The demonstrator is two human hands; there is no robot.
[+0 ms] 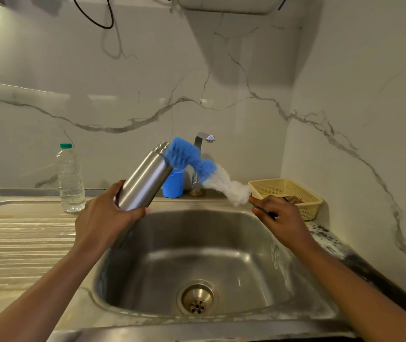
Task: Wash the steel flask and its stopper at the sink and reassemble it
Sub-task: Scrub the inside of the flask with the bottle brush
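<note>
My left hand [103, 215] grips the base of the steel flask [145, 177], which tilts up and to the right above the sink's left rim, its open neck at the top. My right hand [278, 215] holds the handle of a bottle brush [197, 164] with blue and white bristles. The brush is blurred, and its blue tip lies against the flask's neck. No stopper is visible.
The steel sink [197, 255] with its drain lies below both hands, and the tap [203, 141] stands behind the brush. A blue cup [173, 185] sits by the tap, a plastic water bottle [70, 178] on the left drainboard, a yellow basket [288, 193] at the right.
</note>
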